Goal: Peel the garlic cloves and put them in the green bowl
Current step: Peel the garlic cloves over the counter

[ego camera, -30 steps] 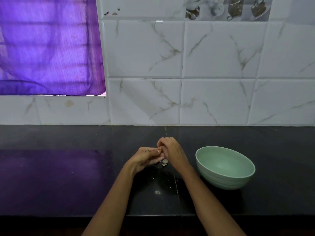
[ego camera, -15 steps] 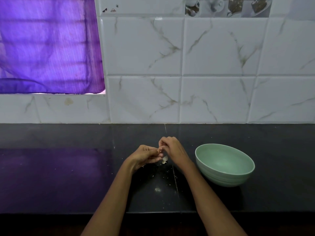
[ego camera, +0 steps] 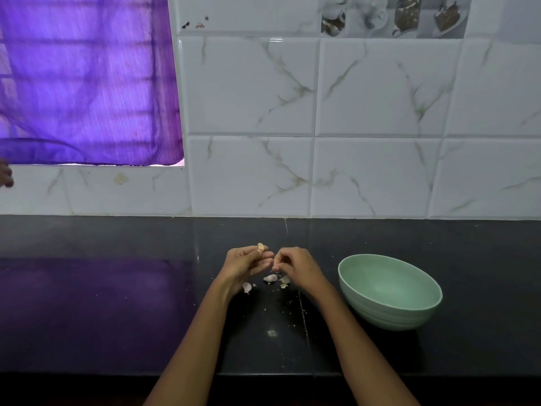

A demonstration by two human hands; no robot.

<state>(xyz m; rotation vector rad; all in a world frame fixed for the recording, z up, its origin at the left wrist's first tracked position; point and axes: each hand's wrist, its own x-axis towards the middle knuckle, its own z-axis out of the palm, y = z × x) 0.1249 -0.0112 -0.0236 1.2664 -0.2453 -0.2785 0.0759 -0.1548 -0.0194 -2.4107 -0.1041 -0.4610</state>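
My left hand (ego camera: 246,263) pinches a small pale garlic clove (ego camera: 260,247) at its fingertips, held a little above the black counter. Just to its right, my right hand (ego camera: 295,268) has its fingers curled and pinches a thin scrap of garlic skin. Loose white garlic skins (ego camera: 270,278) lie on the counter under and between the two hands. The green bowl (ego camera: 389,291) stands on the counter to the right of my right hand, and its inside looks empty.
The black counter (ego camera: 117,303) runs from the tiled wall to its front edge near me. A purple curtain (ego camera: 87,83) hangs at the upper left. Small crumbs of skin dot the counter in front of my arms.
My hands, which were pressed together on the clove, have drawn apart. The left one now holds the clove up in view, and more skins lie on the counter.
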